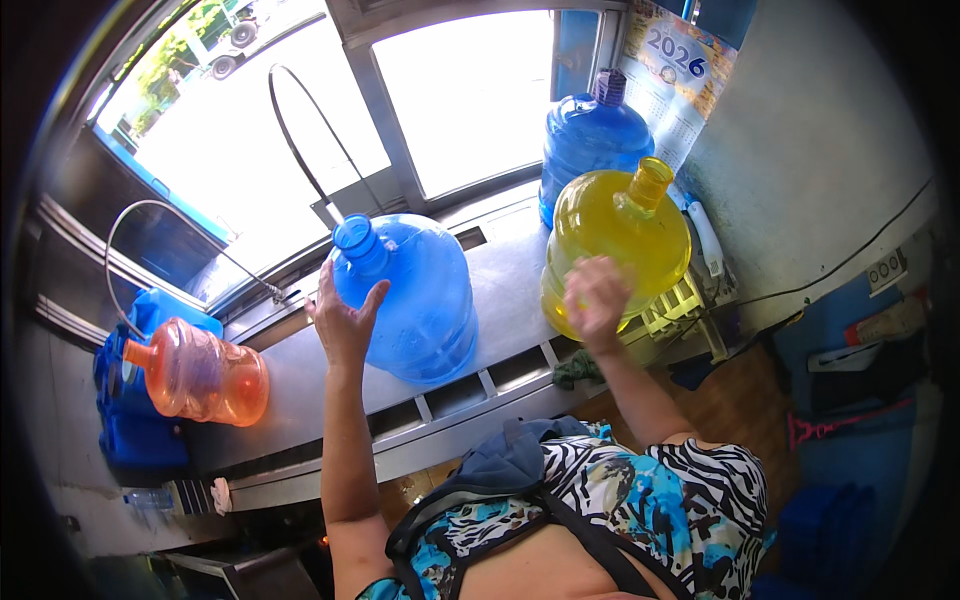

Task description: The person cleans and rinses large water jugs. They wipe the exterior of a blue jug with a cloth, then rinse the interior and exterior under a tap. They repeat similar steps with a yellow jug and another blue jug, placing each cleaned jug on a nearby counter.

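Observation:
A large round blue water jug (420, 300) stands on the metal counter with its neck tilted toward the upper left in view. My left hand (342, 318) is beside that neck, thumb and fingers spread, with nothing visible in them. Whether the fingertips touch the jug I cannot tell. To the right stands a round jug (600, 230) that looks yellow, its neck uncapped. My right hand (598, 298) is raised in front of it, slightly blurred, with its fingers curled in. What they hold, if anything, is hidden.
Behind the yellow jug is a blue jug (600, 135) with a wrapped neck. An orange jug (208, 375) and blue containers (140, 420) stand at left. Thin curved faucets (275, 90) rise by the window. The metal counter (510, 270) has slots along its front.

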A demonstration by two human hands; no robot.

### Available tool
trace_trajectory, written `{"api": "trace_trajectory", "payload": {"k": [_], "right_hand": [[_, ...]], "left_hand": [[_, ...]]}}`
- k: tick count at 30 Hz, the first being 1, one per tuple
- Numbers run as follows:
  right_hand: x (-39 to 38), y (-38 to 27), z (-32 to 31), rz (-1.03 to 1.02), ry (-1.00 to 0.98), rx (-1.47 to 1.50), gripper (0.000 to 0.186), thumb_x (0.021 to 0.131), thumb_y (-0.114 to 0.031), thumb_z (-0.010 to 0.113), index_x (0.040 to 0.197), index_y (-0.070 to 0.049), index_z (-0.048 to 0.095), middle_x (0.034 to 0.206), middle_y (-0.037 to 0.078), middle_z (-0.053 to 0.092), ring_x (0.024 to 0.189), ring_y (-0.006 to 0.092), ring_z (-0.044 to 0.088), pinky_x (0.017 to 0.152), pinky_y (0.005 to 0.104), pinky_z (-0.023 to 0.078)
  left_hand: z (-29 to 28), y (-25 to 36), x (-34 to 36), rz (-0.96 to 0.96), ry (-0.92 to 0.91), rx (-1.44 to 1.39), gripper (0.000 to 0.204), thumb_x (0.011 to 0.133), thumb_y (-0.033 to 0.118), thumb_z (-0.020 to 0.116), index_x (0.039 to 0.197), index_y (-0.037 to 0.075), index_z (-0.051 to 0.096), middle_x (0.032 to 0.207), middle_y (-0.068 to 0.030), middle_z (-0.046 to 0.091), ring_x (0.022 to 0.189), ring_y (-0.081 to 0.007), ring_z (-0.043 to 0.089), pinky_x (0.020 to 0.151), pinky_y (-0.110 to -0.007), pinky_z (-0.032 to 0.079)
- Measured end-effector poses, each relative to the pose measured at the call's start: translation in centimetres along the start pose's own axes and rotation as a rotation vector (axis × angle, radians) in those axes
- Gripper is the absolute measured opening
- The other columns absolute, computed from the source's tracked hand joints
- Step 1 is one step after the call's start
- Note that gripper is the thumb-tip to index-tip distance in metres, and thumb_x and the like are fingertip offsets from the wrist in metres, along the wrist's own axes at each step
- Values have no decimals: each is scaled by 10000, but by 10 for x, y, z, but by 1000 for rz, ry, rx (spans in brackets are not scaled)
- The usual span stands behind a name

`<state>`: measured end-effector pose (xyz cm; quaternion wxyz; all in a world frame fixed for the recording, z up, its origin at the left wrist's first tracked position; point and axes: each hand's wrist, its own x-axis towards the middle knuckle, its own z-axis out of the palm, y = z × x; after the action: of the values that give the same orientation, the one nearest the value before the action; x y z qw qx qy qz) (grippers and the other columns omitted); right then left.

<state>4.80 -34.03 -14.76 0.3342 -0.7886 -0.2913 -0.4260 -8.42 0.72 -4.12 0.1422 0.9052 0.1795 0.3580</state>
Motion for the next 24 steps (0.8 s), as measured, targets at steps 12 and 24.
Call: {"api": "trace_trajectory", "payload": {"k": [12, 24], "right_hand": [[-1, -35, 20, 202, -366, -416, 856, 927, -671, 501, 1463, -6, 442, 1563, 208, 359, 1485, 339, 264, 1154, 685, 101], [-219, -46, -79, 536, -1572, -109, 845, 692, -628, 797, 1338, -107, 633, 1389, 135, 595, 1285, 325, 553, 1130, 391, 374]], "left_hand": [[-101, -96, -311, -430, 37, 321, 787, 784, 335, 775, 1432, 52, 429, 1493, -173, 451, 1434, -363, 370, 1138, -652, 206], [-137, -219, -699, -1641, -922, -342, 489, 809, 438, 699, 1073, 27, 683, 1060, -163, 650, 1027, -304, 587, 930, -514, 384]]}}
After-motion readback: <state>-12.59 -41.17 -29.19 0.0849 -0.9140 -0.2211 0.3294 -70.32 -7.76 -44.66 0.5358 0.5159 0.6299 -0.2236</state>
